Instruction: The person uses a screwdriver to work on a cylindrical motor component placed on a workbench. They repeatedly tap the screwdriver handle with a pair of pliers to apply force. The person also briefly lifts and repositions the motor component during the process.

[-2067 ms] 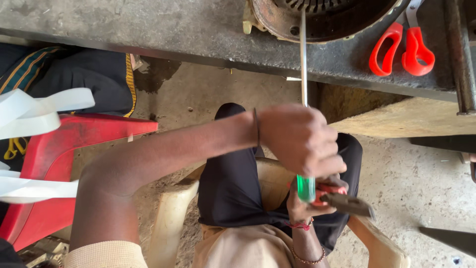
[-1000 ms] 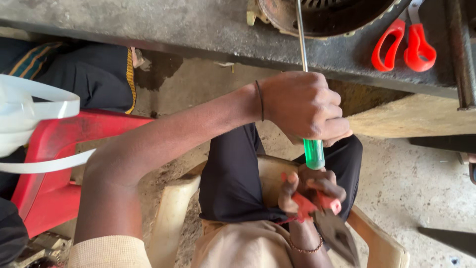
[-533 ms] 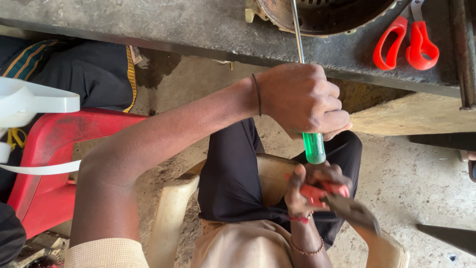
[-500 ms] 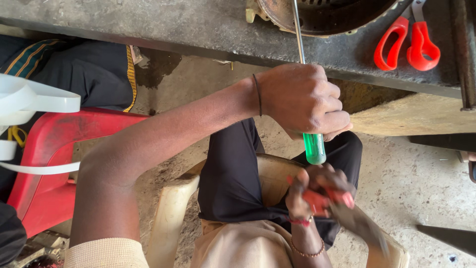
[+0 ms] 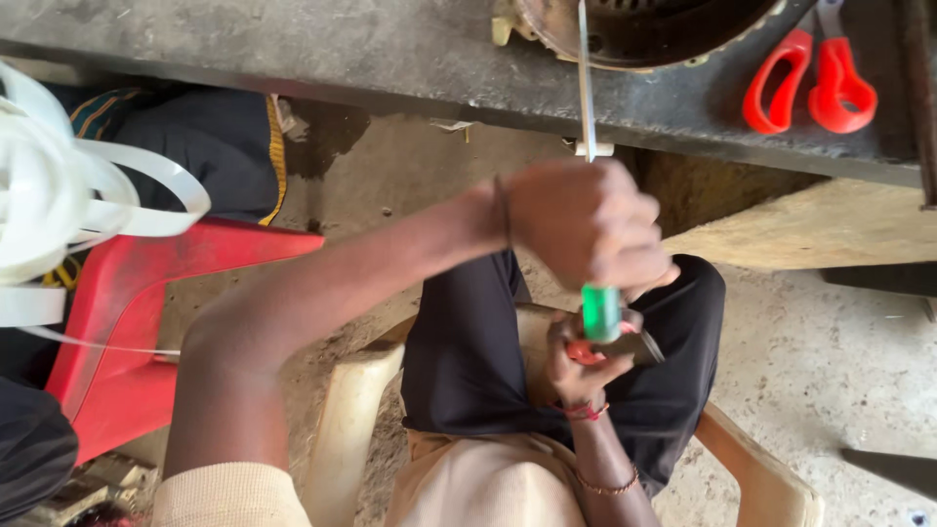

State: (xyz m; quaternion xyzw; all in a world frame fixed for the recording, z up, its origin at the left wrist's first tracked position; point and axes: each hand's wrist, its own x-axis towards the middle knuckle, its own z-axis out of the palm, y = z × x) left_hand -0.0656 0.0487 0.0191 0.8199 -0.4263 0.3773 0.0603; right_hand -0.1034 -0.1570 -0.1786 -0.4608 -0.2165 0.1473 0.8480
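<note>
From the head view, the left hand (image 5: 586,229) is clenched round a screwdriver (image 5: 599,310) with a green handle, its long shaft running up to the round dark metal housing (image 5: 644,29) that sits at the edge of the desk (image 5: 293,49). The tip is out of sight at the housing's rim. Lower down, over the lap, the right hand (image 5: 581,366) grips red-handled pliers (image 5: 625,346), fingers closed on the handles; whether the nose holds anything I cannot tell.

I'd judge the work to be prying or loosening at the housing, and that calls for a steady push along the shaft without slipping.

Red-handled scissors (image 5: 810,83) lie on the desk just beside the housing. The housing is the only bowl-like thing here; its inside shows dark ribbed metal, nothing loose that I can make out.
</note>
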